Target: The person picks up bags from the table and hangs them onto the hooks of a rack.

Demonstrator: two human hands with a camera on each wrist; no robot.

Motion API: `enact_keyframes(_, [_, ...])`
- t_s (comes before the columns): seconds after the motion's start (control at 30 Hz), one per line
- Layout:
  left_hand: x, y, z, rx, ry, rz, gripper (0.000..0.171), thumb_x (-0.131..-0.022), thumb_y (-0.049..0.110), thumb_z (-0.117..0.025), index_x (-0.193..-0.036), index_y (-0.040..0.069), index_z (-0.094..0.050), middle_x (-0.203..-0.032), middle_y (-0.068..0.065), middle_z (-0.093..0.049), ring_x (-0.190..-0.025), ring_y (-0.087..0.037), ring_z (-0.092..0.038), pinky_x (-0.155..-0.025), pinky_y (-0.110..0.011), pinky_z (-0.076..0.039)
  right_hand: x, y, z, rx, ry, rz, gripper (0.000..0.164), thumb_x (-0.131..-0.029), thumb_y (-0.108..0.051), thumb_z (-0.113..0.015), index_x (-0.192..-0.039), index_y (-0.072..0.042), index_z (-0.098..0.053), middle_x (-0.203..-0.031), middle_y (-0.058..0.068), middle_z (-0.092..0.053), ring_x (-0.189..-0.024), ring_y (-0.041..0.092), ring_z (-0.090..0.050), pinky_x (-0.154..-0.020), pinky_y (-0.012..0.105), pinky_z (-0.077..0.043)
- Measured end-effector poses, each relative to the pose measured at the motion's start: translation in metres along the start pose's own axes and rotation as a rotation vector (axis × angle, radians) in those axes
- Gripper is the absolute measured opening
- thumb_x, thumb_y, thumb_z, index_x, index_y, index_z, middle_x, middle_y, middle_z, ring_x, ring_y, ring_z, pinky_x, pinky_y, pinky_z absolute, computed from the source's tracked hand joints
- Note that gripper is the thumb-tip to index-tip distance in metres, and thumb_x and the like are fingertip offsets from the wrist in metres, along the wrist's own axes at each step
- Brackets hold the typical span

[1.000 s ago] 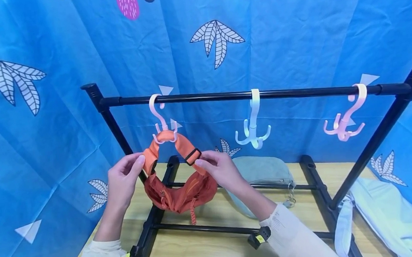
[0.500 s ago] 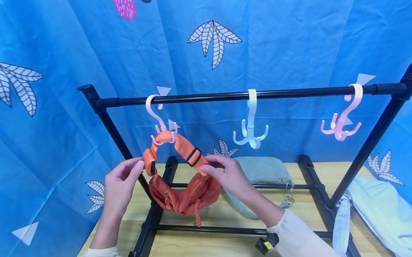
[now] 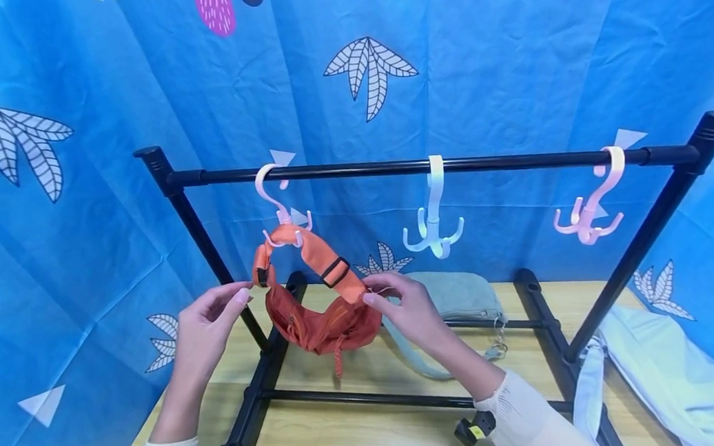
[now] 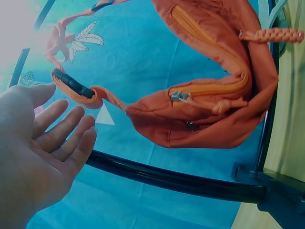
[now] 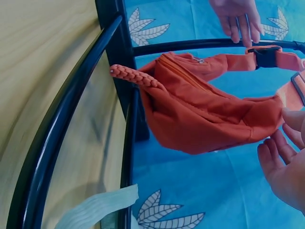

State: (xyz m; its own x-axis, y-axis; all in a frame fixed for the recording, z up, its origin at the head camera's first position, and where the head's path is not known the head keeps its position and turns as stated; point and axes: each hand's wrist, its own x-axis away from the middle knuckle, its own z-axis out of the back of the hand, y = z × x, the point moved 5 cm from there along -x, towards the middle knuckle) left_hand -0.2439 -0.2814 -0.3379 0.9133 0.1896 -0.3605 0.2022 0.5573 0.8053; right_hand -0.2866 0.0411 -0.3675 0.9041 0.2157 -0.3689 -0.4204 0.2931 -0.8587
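Waist bag on a rack: the red bag (image 3: pixel 323 327) hangs by its orange strap (image 3: pixel 317 251) from the left-hand pink hook (image 3: pixel 285 216) on the black rail (image 3: pixel 359 170), above the worktop (image 3: pixel 322 436). The left hand (image 3: pixel 205 330) has its grip open, fingers loosely extended just beside the strap's dark buckle (image 4: pixel 74 84); the right hand (image 3: pixel 409 309) lies at the strap's opposite end, though whether its grip pinches the webbing cannot be told.
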Motion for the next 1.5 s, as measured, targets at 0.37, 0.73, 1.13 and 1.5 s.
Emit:
enact_keyframes(0.37, [0.007, 0.006, -0.010, -0.024, -0.047, -0.088, 0.034, -0.104, 0.040, -0.063, -0.127, 0.017, -0.073, -0.125, -0.004, -0.073, -0.102, 0.004, -0.065, -0.086, -0.011, -0.053, 0.008, 0.010, 0.012, 0.069, 0.014, 0.017, 0.028, -0.097, -0.020, -0.073, -0.125, -0.014, -0.073, -0.117, 0.002, -0.076, -0.108, 0.019, -0.072, -0.096, 0.036, -0.060])
enact_keyframes(0.73, [0.016, 0.016, -0.026, 0.007, -0.107, -0.139, 0.028, -0.103, 0.035, -0.065, -0.125, 0.020, -0.074, -0.120, -0.002, -0.076, -0.101, 0.003, -0.067, -0.086, -0.013, -0.055, 0.023, 0.018, 0.026, 0.103, 0.007, 0.020, 0.029, -0.096, -0.021, -0.075, -0.124, -0.012, -0.074, -0.116, 0.006, -0.077, -0.106, 0.020, -0.074, -0.090, 0.029, -0.061])
enact_keyframes(1.13, [0.023, 0.020, -0.042, 0.024, -0.173, -0.130, 0.027, -0.103, 0.035, -0.065, -0.125, 0.022, -0.074, -0.121, -0.003, -0.076, -0.102, 0.003, -0.068, -0.086, -0.016, -0.056, 0.039, 0.029, 0.049, 0.132, 0.003, 0.022, 0.029, -0.097, -0.018, -0.074, -0.125, -0.009, -0.073, -0.119, 0.007, -0.077, -0.106, 0.020, -0.073, -0.092, 0.031, -0.061])
enact_keyframes(1.5, [0.030, 0.025, -0.064, 0.096, -0.273, -0.179, 0.021, -0.102, 0.027, -0.068, -0.121, 0.020, -0.075, -0.111, -0.002, -0.077, -0.087, -0.010, -0.067, -0.070, -0.025, -0.056, 0.063, 0.042, 0.071, 0.216, 0.009, 0.018, 0.027, -0.097, -0.018, -0.074, -0.124, -0.013, -0.073, -0.117, 0.005, -0.076, -0.107, 0.021, -0.073, -0.093, 0.035, -0.062])
